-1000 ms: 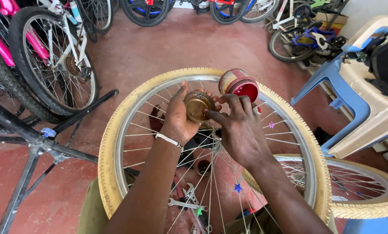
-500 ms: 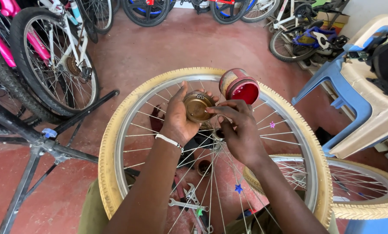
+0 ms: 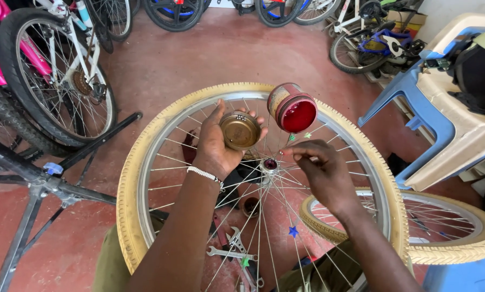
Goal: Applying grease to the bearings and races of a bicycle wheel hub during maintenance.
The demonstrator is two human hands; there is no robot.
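— Holding what, the left hand (image 3: 221,148)?
— It is cupping a round brass-coloured tin lid (image 3: 240,130), grip closed on it, above the cream-tyred wheel (image 3: 259,178) lying across the lap

— And the right hand (image 3: 321,170)?
— Fingertips are pinching together just beside the wheel's hub (image 3: 268,164); whether they are gripping anything, I cannot tell. A red-ended tin (image 3: 292,108) is resting on the spokes near the rim, spanners (image 3: 233,250) are lying on the floor below

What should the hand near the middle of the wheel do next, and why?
Probably lower the pinched fingers of the right hand onto the wheel hub. They hover beside its open centre, while the left hand holds the small brass tin just above.
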